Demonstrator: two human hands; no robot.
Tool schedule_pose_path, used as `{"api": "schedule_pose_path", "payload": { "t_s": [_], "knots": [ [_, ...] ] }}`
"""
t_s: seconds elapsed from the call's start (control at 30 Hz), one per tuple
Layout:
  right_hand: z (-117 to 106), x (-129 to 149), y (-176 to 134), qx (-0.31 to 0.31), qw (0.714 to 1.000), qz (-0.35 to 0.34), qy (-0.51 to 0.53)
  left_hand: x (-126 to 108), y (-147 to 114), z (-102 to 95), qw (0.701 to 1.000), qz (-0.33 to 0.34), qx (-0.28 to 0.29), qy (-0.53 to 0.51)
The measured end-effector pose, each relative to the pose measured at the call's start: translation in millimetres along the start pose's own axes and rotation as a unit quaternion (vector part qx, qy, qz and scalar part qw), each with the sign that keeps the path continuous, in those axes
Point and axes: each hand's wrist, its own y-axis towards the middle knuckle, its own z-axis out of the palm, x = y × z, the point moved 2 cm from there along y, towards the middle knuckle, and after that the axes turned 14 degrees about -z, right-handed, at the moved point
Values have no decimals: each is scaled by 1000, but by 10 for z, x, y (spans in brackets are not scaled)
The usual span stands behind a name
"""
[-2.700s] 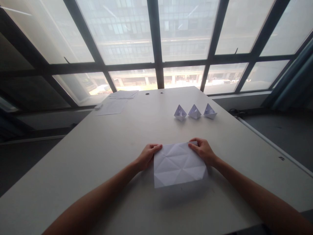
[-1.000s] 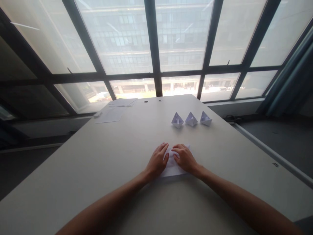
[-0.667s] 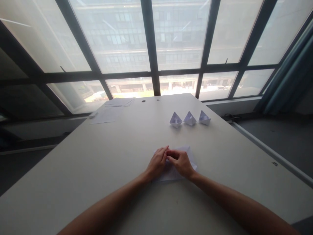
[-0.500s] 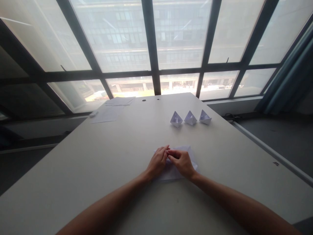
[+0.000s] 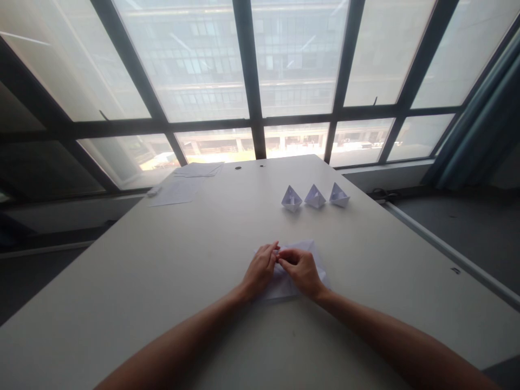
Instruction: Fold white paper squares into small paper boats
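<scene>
1. The right hand (image 5: 303,271) is curled over the work, thumb and forefinger drawn together at the tips. From my end I can't tell whether any paper is caught between them.
2. The left hand (image 5: 260,272) lies low, fingers nearly straight and close together, tips right by the right hand's. Its underside is hidden from me, so I can't tell if it grips or only presses.
3. Under and between them, flat on the bench (image 5: 211,238), is the white paper (image 5: 283,291). I judge it very light, thin and bendy: quick to crease, easy to tear if pulled, and prone to slide on the smooth top unless weighted down. I'd take hold at the bare near edge or the far right corner, with fingertips only. Its right side looks uneven; folded or lifted, I can't say which.
4. Both wrists sit near the bench, and the forearms reach in from the lower corners, converging on the paper.
5. Further out, beyond the right hand, three folded paper shapes (image 5: 315,197) stand in a row, well apart from the work.
6. Far left, I see loose sheets (image 5: 174,193) lying flat.
</scene>
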Motion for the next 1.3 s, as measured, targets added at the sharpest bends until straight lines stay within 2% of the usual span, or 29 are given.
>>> {"api": "schedule_pose_path", "payload": {
  "t_s": [0.6, 1.3],
  "knots": [
    [-18, 77, 5, 37, 990, -84, -109, -8, -13, 29, 999, 51, 20, 6],
    [2, 97, -5, 41, 986, -93, -130, -24, -20, 16, 997, 60, 38, 19]
  ]
}}
